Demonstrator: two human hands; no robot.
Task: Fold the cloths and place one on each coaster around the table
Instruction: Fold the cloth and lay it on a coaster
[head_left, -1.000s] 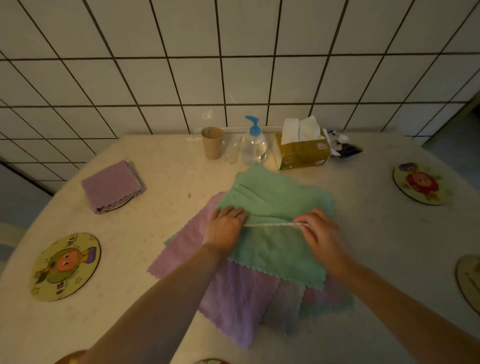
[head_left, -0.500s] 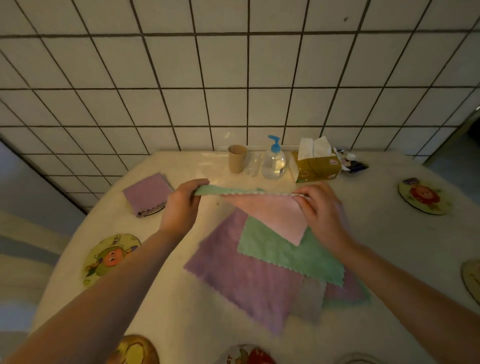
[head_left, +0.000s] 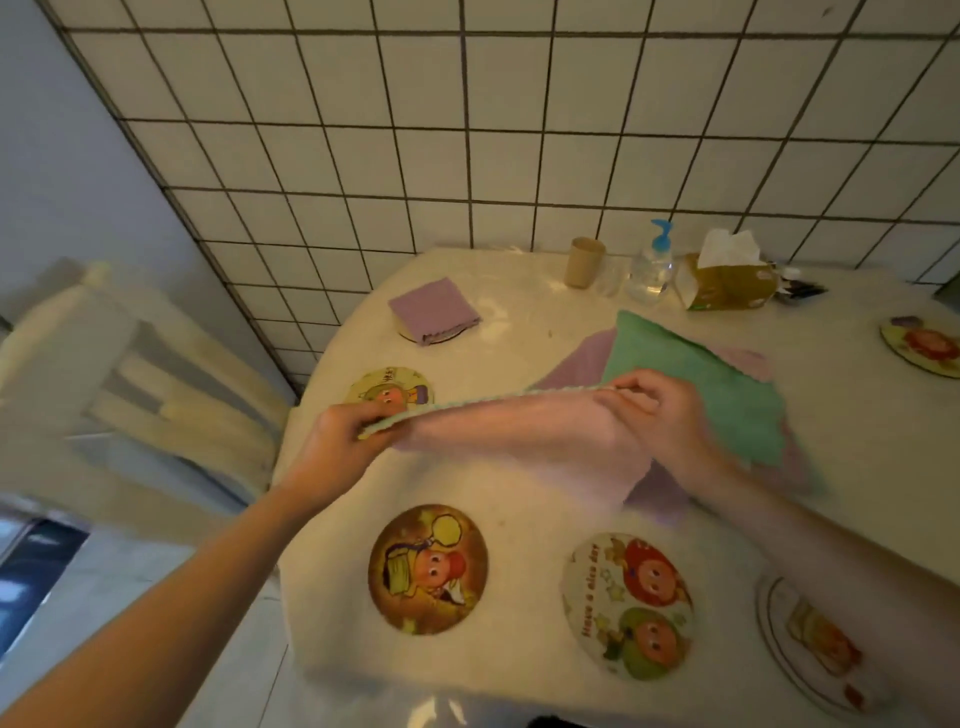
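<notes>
Mid-frame above the desk, the left hand and right hand each pinch an end of a folded pink-and-green cloth in their fingers. It hangs slack between them, so it may unfold before reaching the bare coaster at lower centre.

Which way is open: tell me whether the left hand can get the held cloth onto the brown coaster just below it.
Probably yes. The left hand grips one end of the held cloth above the table, and the brown coaster lies bare below it with nothing between. The right hand holds the other end, so both would move together.
</notes>
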